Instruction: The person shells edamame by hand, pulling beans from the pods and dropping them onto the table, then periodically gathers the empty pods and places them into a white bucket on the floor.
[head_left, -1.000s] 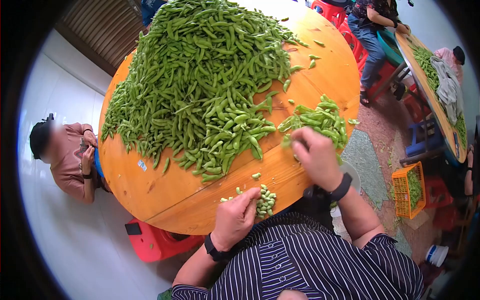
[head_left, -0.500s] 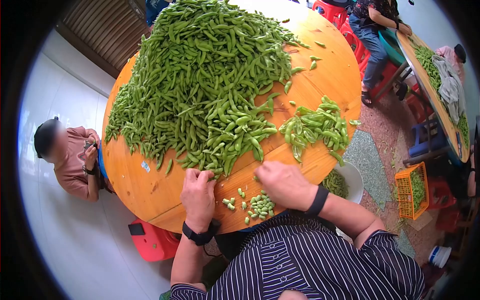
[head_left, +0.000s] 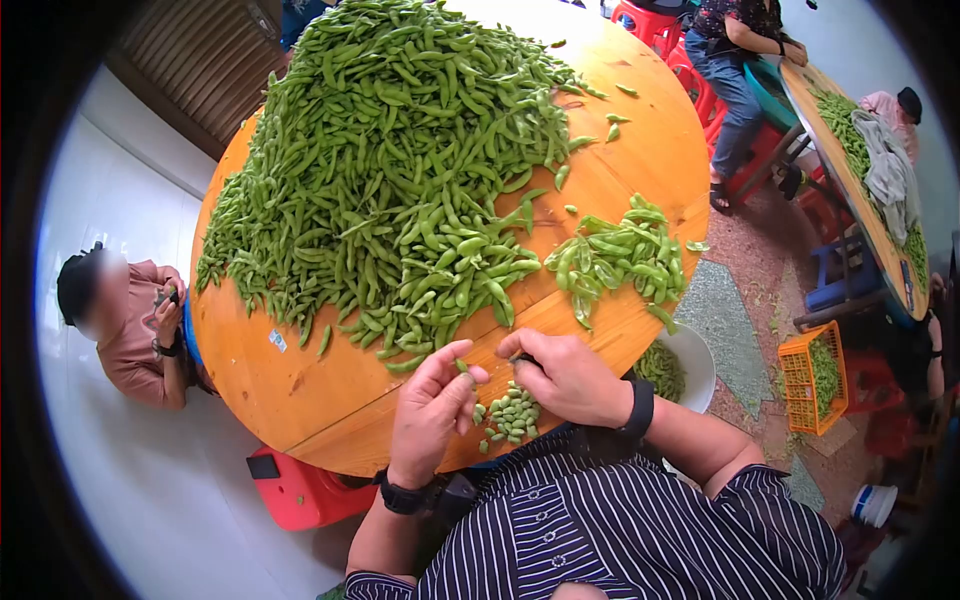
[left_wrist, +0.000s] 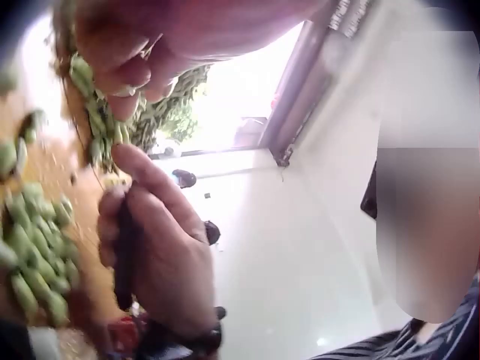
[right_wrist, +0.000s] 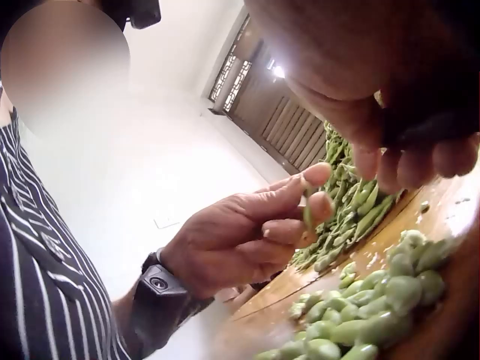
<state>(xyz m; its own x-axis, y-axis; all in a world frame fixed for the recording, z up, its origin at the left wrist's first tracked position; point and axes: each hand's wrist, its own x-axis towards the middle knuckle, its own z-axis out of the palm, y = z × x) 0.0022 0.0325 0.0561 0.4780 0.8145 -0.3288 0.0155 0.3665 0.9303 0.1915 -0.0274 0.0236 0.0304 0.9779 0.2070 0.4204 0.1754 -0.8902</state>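
Note:
My left hand point(head_left: 430, 405) pinches a green soybean pod point(right_wrist: 307, 210) between thumb and fingertips, above the near edge of the round wooden table point(head_left: 640, 130). Close by on the right, my right hand point(head_left: 570, 380) has its fingers curled around a slim dark tool point(left_wrist: 124, 255); its kind cannot be made out. Below and between the hands lies a small heap of shelled green beans point(head_left: 513, 415). A big mound of whole pods point(head_left: 390, 170) covers the far and left part of the table. Split pods point(head_left: 620, 255) lie in a smaller pile to the right.
A white bowl point(head_left: 703, 365) with green pods stands below the table's right edge. Beyond it on the floor is an orange crate point(head_left: 800, 385) of greens. A red stool point(head_left: 300, 490) stands at lower left. Another person point(head_left: 140, 330) sits at left; a second table point(head_left: 800, 85) is at right.
My right hand went from the split pods back toward the beans. My left hand reached to the mound's near edge, then came back toward me with a pod.

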